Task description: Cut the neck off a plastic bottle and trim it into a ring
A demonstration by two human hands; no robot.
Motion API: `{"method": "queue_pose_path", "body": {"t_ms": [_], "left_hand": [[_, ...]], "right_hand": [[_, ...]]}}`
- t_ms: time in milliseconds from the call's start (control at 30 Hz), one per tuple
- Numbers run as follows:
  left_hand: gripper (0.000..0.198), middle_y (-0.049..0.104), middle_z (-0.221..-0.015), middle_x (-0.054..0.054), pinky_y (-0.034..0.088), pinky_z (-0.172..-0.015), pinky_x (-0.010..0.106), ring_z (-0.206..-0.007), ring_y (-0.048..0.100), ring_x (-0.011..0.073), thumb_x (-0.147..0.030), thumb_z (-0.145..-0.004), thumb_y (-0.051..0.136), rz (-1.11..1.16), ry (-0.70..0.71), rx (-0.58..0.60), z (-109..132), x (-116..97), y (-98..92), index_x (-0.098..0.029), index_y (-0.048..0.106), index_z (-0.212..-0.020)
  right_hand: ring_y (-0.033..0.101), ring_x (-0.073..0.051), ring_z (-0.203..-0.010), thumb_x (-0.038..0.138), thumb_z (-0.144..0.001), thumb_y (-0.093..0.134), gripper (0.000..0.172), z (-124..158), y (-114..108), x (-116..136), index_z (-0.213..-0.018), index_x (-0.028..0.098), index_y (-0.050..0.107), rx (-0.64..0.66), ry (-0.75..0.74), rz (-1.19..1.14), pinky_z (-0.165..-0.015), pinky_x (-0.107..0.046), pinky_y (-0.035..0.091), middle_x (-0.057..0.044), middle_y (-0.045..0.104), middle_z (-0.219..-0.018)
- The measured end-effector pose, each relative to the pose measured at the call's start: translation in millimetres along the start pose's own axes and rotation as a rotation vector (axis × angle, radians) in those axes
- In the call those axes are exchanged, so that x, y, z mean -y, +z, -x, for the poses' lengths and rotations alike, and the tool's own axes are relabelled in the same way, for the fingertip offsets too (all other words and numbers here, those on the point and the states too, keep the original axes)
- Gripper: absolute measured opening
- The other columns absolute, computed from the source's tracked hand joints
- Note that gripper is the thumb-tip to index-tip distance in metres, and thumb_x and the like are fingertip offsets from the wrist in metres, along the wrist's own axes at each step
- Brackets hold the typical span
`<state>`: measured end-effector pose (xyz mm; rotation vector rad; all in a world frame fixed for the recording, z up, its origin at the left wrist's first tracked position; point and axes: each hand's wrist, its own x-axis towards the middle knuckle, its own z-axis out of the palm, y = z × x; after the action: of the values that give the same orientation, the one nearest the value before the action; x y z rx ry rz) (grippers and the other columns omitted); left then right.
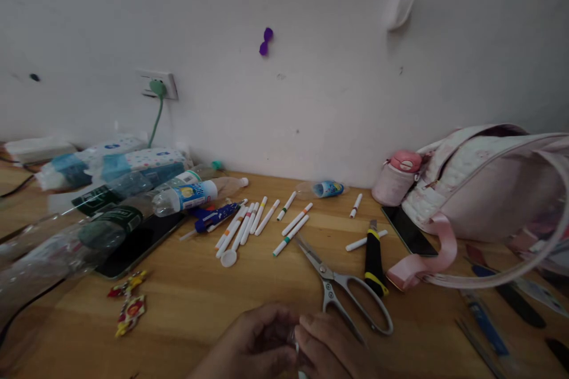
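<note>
Low in the middle of the head view, my left hand [255, 340] and my right hand [331, 346] meet over the wooden table. Both have curled fingers closed round a small pale, partly clear thing [299, 361], mostly hidden between them; its kind cannot be made out. Just beyond my right hand lie grey-handled scissors [328, 275], opened slightly, blades pointing away to the left. A black and yellow utility knife [374, 257] rests to their right. Farther back are several white markers [291, 244] with coloured bands, and a white plastic spoon [228, 257] lies among them.
Clear plastic bottles [111, 228], a phone [137, 246], a blue glue gun [217, 217] and tissue packs [142, 163] crowd the left. A small keychain [131, 308] lies nearer. At right stand a pink bag [484, 189] and a pink-lidded bottle [398, 174], with tools [486, 320] in front.
</note>
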<state>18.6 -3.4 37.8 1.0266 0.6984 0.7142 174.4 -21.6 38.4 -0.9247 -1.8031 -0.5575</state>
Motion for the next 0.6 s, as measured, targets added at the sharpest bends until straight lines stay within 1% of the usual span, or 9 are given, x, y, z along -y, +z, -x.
{"method": "queue_pose_path", "body": {"t_ms": [67, 133, 233, 267, 300, 367, 400, 533, 600], "left_hand": [[0.020, 0.073, -0.087, 0.000, 0.048, -0.078, 0.029, -0.084, 0.066, 0.0169, -0.029, -0.070, 0.074, -0.060, -0.007, 0.016, 0, -5, -0.4, -0.022, 0.068, -0.088], [0.018, 0.073, -0.088, 0.001, 0.048, -0.078, 0.028, -0.085, 0.066, 0.0169, -0.026, -0.073, 0.071, -0.109, 0.012, 0.009, 1, -8, -0.5, -0.022, 0.068, -0.090], [0.015, 0.072, -0.085, -0.001, 0.048, -0.077, 0.028, -0.084, 0.066, 0.0163, -0.020, -0.073, 0.069, -0.114, 0.000, -0.002, 3, -10, 0.5, -0.023, 0.068, -0.088], [0.015, 0.072, -0.085, -0.001, 0.048, -0.078, 0.028, -0.084, 0.065, 0.0160, -0.019, -0.072, 0.069, -0.110, -0.007, -0.006, 3, -10, 1.0, -0.023, 0.067, -0.087], [0.015, 0.071, -0.085, -0.001, 0.048, -0.078, 0.028, -0.084, 0.065, 0.0159, -0.018, -0.072, 0.068, -0.106, -0.012, -0.003, 4, -8, 1.4, -0.022, 0.066, -0.087], [0.015, 0.069, -0.086, 0.000, 0.047, -0.077, 0.027, -0.084, 0.064, 0.0154, -0.016, -0.074, 0.065, -0.107, 0.003, 0.001, 3, -2, 1.8, -0.021, 0.063, -0.088], [0.015, 0.068, -0.085, 0.000, 0.047, -0.076, 0.027, -0.083, 0.063, 0.0149, -0.015, -0.073, 0.065, -0.112, 0.023, -0.013, 2, 2, 1.6, -0.020, 0.062, -0.087], [0.018, 0.062, -0.080, -0.001, 0.045, -0.071, 0.025, -0.076, 0.058, 0.0133, -0.010, -0.070, 0.062, -0.206, 0.097, -0.130, -1, 23, -0.2, -0.019, 0.057, -0.084], [0.018, 0.060, -0.078, -0.002, 0.044, -0.068, 0.024, -0.074, 0.056, 0.0131, -0.010, -0.068, 0.061, -0.263, 0.128, -0.160, -3, 32, -1.1, -0.019, 0.055, -0.083]], "right_hand": [[0.069, -0.012, -0.055, 0.013, -0.092, 0.042, 0.025, -2, -1, -2, -0.076, 0.017, 0.061, -0.003, -0.038, -0.035, -0.059, -0.017, 0.057, 0.000, 0.071, -0.061], [0.069, -0.011, -0.057, 0.013, -0.092, 0.042, 0.025, -1, -1, -4, -0.076, 0.017, 0.061, -0.001, 0.003, -0.077, -0.060, -0.016, 0.057, 0.000, 0.071, -0.062], [0.069, -0.011, -0.062, 0.015, -0.091, 0.047, 0.019, 5, 0, -5, -0.080, 0.018, 0.063, 0.087, 0.013, -0.145, -0.062, -0.015, 0.056, -0.001, 0.072, -0.069], [0.069, -0.011, -0.063, 0.016, -0.091, 0.047, 0.019, 7, 1, -4, -0.080, 0.018, 0.063, 0.082, 0.018, -0.146, -0.062, -0.015, 0.056, -0.001, 0.072, -0.069], [0.068, -0.011, -0.062, 0.017, -0.092, 0.046, 0.021, 9, 3, -3, -0.079, 0.019, 0.063, 0.036, 0.049, -0.131, -0.061, -0.015, 0.055, 0.000, 0.071, -0.067], [0.067, -0.011, -0.059, 0.019, -0.094, 0.043, 0.027, 12, 7, 1, -0.074, 0.019, 0.062, -0.066, 0.121, -0.087, -0.059, -0.016, 0.054, 0.001, 0.070, -0.063], [0.067, -0.011, -0.058, 0.019, -0.094, 0.042, 0.029, 13, 8, 3, -0.073, 0.019, 0.061, -0.082, 0.126, -0.074, -0.060, -0.017, 0.054, 0.001, 0.069, -0.062], [0.068, -0.012, -0.062, 0.017, -0.094, 0.041, 0.029, 15, 11, 6, -0.076, 0.018, 0.063, -0.016, 0.048, -0.076, -0.063, -0.020, 0.054, 0.000, 0.071, -0.068], [0.067, -0.011, -0.064, 0.016, -0.094, 0.040, 0.028, 15, 8, 3, -0.078, 0.018, 0.063, -0.003, 0.059, -0.096, -0.064, -0.019, 0.054, 0.001, 0.071, -0.069]]}}
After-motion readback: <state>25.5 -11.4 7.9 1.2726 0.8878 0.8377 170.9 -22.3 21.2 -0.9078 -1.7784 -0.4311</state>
